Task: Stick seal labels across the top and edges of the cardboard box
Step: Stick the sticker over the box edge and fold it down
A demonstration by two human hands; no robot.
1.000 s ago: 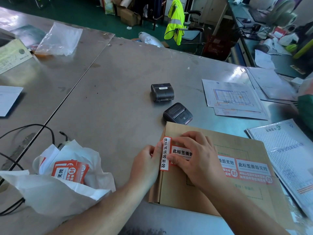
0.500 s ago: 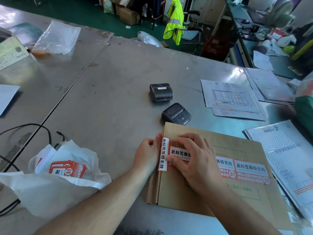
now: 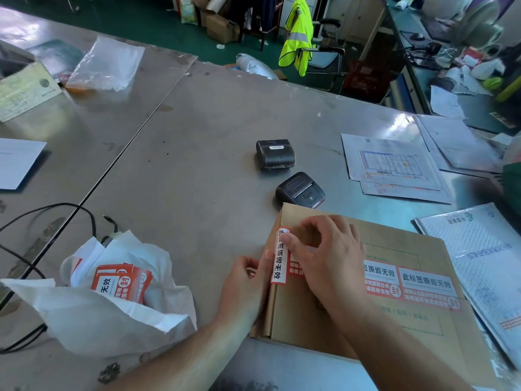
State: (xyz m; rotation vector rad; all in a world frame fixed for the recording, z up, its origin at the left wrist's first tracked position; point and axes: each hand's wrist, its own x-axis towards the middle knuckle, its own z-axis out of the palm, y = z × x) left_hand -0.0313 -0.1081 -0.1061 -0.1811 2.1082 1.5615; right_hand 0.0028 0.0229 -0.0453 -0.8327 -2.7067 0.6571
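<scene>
A flat brown cardboard box (image 3: 394,320) lies on the steel table at lower right. Two red-and-white seal labels (image 3: 408,280) run across its top. A third seal label (image 3: 280,256) stands folded along the box's left top edge. My right hand (image 3: 324,258) lies on the box top, its thumb pressing the upper part of that label. My left hand (image 3: 248,283) rests against the box's left side, its thumb touching the label's lower part. A white bag (image 3: 112,300) holding a stack of spare seal labels (image 3: 121,283) sits to the left.
Two small black label printers (image 3: 275,153) (image 3: 300,190) stand just beyond the box. Printed sheets (image 3: 392,162) lie at right, a padded mailer (image 3: 479,266) beside the box. Black cables (image 3: 42,221) cross the table's left part, near a clear plastic bag (image 3: 110,63).
My right hand has slid up along the box's left edge, its thumb now on the label's top. The box and the left hand stay in place.
</scene>
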